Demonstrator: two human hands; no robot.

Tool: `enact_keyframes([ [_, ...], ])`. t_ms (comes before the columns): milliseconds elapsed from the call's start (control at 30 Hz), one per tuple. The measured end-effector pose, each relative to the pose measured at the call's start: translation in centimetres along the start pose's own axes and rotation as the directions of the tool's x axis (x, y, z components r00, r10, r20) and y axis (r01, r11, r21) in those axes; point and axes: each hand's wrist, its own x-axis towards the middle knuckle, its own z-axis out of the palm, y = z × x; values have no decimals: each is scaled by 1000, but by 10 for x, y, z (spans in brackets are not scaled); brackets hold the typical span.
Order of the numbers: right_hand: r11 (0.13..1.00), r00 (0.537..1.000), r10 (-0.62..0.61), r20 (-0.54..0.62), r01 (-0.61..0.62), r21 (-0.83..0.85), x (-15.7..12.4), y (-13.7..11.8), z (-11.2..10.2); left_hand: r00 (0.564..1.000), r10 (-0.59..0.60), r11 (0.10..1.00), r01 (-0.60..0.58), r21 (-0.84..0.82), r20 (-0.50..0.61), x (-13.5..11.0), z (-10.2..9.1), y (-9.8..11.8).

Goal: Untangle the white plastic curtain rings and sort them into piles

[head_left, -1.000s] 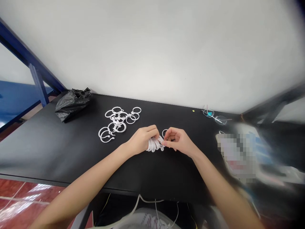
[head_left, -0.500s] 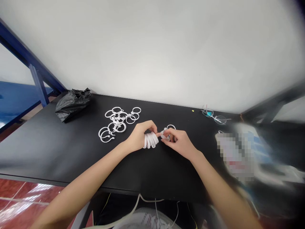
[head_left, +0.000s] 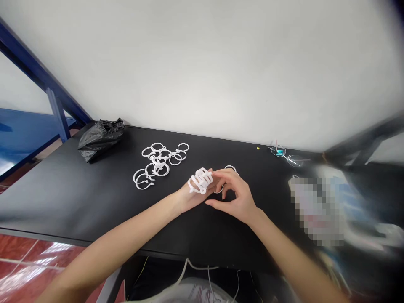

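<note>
A bunch of white curtain rings (head_left: 201, 182) with small eyelets sits around the fingers of my left hand (head_left: 187, 200), which is turned over at the middle of the table. Part of that hand's fingers is hidden behind the rings and my other hand. My right hand (head_left: 240, 194) is just to the right, thumb and fingers apart, its fingertips close to the left fingertips. Behind it, a loose white ring (head_left: 230, 166) shows partly on the table. Several more loose rings (head_left: 158, 162) lie in a tangled heap to the left.
The black table (head_left: 104, 202) runs against a pale wall (head_left: 202, 75). A crumpled black plastic bag (head_left: 101, 139) lies at the back left. Eyeglasses (head_left: 287, 157) rest at the back right, near a blurred plastic package (head_left: 315, 210). Cables (head_left: 183, 273) hang below the front edge.
My left hand has rotated, so the rings, neatly lined up before, now look tilted and spread. My right hand's thumb and fingers have moved apart, and the view has shifted slightly.
</note>
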Motion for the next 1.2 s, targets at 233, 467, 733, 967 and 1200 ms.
enact_keyframes([
  [233,950,966,214,-144,-172,262,-7,-14,26,997,-55,998,56,26,-53,-8,18,-6],
  [467,701,865,501,22,-421,575,0,-18,23,995,-88,984,95,154,-53,-5,12,-3],
  [733,726,868,442,228,-495,478,3,-21,8,994,74,881,-100,462,75,-11,4,5],
  [967,671,772,507,383,-632,388,3,-19,1,936,161,254,-345,904,312,-15,-12,20],
  [1200,588,716,449,534,-687,428,6,-14,-3,949,64,279,-314,907,309,-14,-12,21],
])
